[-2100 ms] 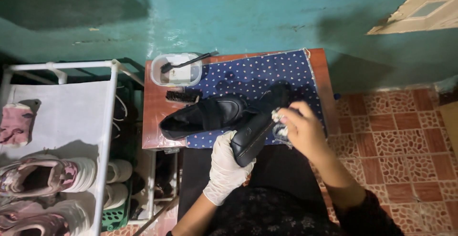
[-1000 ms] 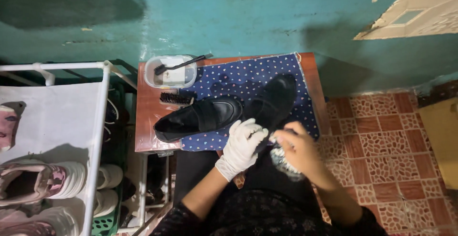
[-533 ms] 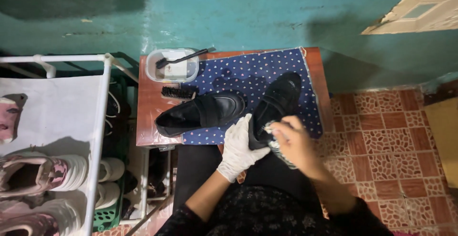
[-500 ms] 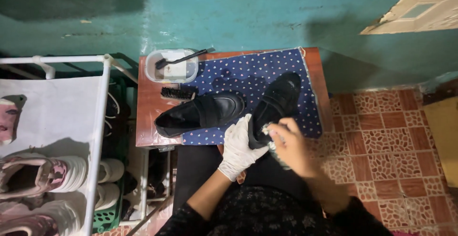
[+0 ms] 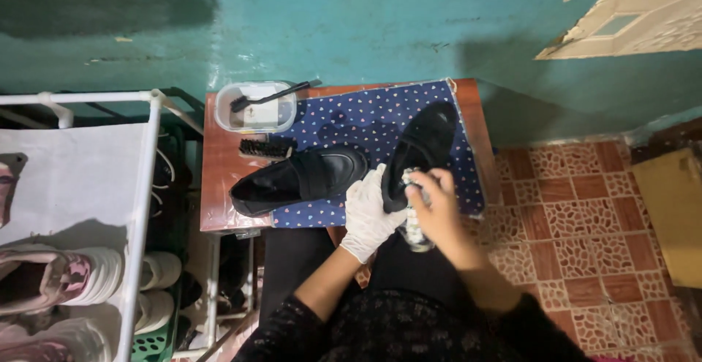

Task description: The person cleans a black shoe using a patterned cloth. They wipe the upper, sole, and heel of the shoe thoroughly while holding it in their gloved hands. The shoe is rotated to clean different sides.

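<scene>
We see black leather shoe [image 5: 423, 146] held in our hands, toe pointing away toward far edge of cloth-covered table, heel end toward us, tilted, upper surface dark and matte. Our left hand [image 5: 368, 212], in white glove, grips heel end from left side. Our right hand [image 5: 439, 212], bare, presses crumpled pale cloth [image 5: 414, 216] against shoe's near end; cloth hangs down below fingers, partly hidden by hand

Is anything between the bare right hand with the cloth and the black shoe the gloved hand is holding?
Nothing visible does. The right hand presses its cloth straight against the black shoe, which the gloved left hand grips from the other side. The second shoe lies apart, to the left.
</scene>
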